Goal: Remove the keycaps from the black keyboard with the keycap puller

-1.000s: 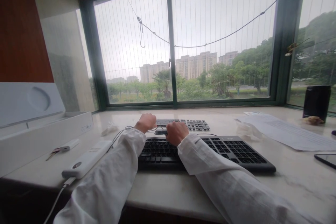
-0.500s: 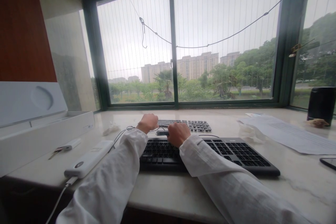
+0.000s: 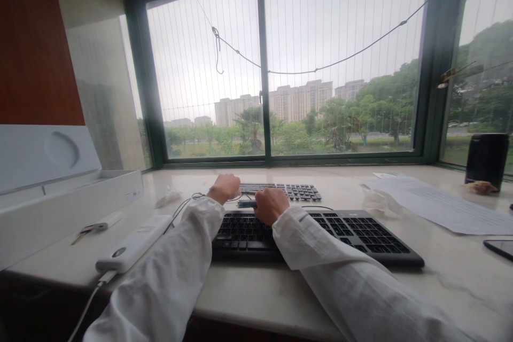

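Both hands at work beyond the long black plastic keyboard [image 3: 374,230], which lies flat along the near edge of the pale marbled stone counter [image 3: 240,283]. Done, by appearance: keyboard set down; a narrower block of small dark keys [image 3: 302,192] laid out behind it, toward the counter's window edge. Judgement: work partway, since the small dark bar-shaped piece [image 3: 246,204] is in hand, not yet released. How much is left: cannot tell; whether every cell has its cap is too fine to read.

Orientation: keyboard's long axis roughly parallel to the counter's near edge, number pad to the right. Bar lies crosswise too, free end toward the counter's left edge.

Right hand [image 3: 272,204]: grip closed around one end of the bar. Left hand [image 3: 224,188]: curled, fingers hidden; cannot tell opening or contents.
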Available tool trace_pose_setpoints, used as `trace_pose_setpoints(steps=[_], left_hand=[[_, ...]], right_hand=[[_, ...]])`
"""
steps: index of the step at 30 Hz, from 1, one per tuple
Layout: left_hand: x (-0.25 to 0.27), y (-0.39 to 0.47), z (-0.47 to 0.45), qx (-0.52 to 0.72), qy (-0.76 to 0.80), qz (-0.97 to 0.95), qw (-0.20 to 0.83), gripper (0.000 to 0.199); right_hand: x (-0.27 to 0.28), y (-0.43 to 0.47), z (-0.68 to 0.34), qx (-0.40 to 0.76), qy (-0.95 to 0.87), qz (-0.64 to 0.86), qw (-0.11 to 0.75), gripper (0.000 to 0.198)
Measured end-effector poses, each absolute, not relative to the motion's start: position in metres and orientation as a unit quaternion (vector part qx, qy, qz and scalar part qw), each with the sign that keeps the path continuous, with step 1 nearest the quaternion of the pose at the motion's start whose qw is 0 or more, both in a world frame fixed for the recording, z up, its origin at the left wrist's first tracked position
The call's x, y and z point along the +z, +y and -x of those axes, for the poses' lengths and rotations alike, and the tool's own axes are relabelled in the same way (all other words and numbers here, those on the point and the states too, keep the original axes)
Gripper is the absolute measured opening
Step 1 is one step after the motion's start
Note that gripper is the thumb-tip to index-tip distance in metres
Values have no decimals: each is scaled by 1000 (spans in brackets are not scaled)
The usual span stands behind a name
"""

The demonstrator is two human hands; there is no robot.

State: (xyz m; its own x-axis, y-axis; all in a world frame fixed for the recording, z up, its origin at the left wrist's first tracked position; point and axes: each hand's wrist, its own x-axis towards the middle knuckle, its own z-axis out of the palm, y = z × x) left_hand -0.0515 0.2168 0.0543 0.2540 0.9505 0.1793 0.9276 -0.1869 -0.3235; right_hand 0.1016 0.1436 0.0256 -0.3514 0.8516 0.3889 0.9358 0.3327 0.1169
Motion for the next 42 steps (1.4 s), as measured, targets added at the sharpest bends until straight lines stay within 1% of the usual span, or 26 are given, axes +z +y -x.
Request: trace_pose_setpoints(steps=[42], left_hand=[[54, 217, 51, 27, -612, 771, 174, 34]], right_hand=[[21, 145, -100, -158, -805, 555, 133, 24]])
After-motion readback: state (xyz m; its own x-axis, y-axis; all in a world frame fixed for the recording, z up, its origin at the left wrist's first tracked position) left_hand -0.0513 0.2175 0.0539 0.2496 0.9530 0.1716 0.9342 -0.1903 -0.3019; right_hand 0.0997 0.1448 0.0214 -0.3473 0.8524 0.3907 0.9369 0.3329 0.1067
